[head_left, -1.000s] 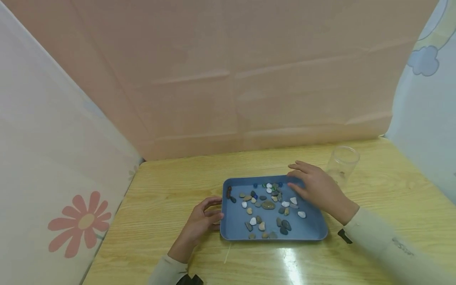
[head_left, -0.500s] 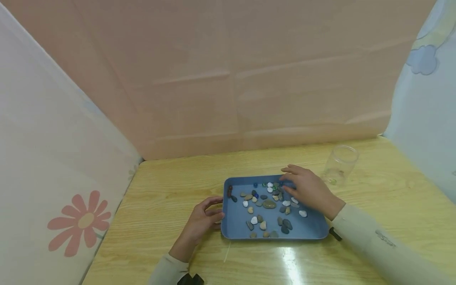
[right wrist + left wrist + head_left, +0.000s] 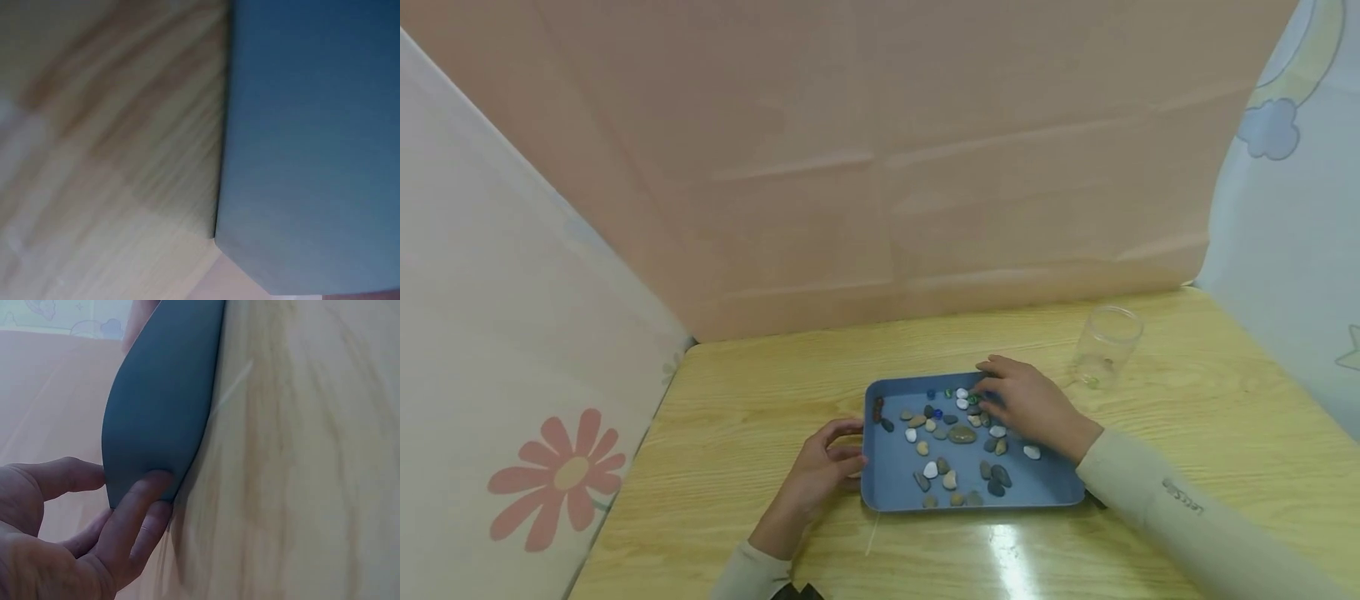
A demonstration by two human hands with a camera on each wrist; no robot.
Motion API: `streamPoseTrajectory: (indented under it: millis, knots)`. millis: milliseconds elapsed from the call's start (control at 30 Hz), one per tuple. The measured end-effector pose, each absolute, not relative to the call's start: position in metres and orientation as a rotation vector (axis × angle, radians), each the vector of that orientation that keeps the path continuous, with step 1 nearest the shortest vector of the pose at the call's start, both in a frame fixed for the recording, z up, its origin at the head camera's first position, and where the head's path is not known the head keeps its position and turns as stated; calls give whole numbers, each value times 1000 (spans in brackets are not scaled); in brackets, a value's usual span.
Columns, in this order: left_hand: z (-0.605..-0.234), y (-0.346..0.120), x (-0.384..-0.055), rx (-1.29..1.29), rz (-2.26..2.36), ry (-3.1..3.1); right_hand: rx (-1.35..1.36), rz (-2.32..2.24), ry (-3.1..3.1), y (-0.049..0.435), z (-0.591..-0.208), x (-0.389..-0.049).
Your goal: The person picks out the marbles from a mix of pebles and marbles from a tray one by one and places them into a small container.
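Observation:
In the head view a blue tray (image 3: 887, 496) lies on the table, holding several grey, tan and white pebbles. Among them are blue marbles (image 3: 937, 413) and a green marble (image 3: 973, 399). My left hand (image 3: 816, 471) is at the tray's left side; in the left wrist view its fingers (image 3: 134, 509) touch the outer wall without wrapping round it. Over the tray's back right part reaches my right hand (image 3: 1033, 404), thumb and fingers apart, fingertips beside the green marble. The right wrist view shows the tray wall (image 3: 312, 156) close up, with no clear sight of the right fingers.
A clear plastic cup (image 3: 1108, 342) stands behind and right of the tray, with a few small items at its bottom. The wooden table (image 3: 760, 392) meets a tan backdrop (image 3: 880, 208) at the back. Patterned sheets hang left and right.
My right hand has moved left and slightly lower over the tray, toward the green marble. The left hand stays at the tray's left side. The head view has shifted slightly.

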State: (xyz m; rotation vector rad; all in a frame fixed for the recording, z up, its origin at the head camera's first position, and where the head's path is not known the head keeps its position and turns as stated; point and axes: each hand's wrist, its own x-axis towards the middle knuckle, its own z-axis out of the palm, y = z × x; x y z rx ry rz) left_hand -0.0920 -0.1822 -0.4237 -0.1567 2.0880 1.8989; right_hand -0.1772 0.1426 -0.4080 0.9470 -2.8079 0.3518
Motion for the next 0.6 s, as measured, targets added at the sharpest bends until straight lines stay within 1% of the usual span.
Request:
streamPoseTrajectory:
  millis: [600]
  knots:
    - [-420,-181,-93,-162,1927,2073,1020,341,-2769,141,-420,-182]
